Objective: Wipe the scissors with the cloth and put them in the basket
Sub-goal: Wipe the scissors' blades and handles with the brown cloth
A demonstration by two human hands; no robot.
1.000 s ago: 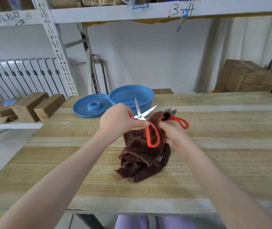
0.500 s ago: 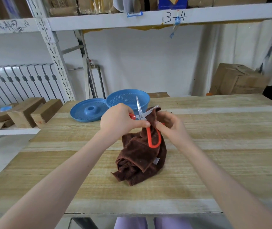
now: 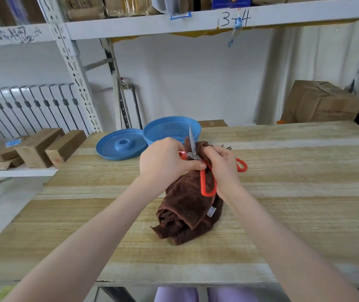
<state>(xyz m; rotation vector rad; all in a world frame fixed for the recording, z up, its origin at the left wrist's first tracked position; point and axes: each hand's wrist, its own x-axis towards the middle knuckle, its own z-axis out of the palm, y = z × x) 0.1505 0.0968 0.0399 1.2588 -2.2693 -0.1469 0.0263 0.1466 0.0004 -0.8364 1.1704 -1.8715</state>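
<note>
My left hand [image 3: 165, 162] grips red-handled scissors [image 3: 205, 182] near the pivot, blades spread and pointing up and away. One red loop hangs down over the brown cloth [image 3: 187, 210]. My right hand [image 3: 222, 166] pinches a fold of the cloth around one blade. The rest of the cloth is bunched on the wooden table [image 3: 294, 192] below. The blue basket [image 3: 172, 129] stands just behind my hands. Another pair of scissors with a red handle [image 3: 241, 165] lies on the table behind my right hand, mostly hidden.
A blue perforated lid [image 3: 120, 146] lies left of the basket. Wooden blocks [image 3: 50, 147] sit on a low shelf at the left. A cardboard box [image 3: 320, 103] stands beyond the table's far right. Metal shelving runs overhead.
My right hand has slid up with the cloth along the blade, closer to my left hand. The second pair's red handle, hidden half a second ago, shows again.
</note>
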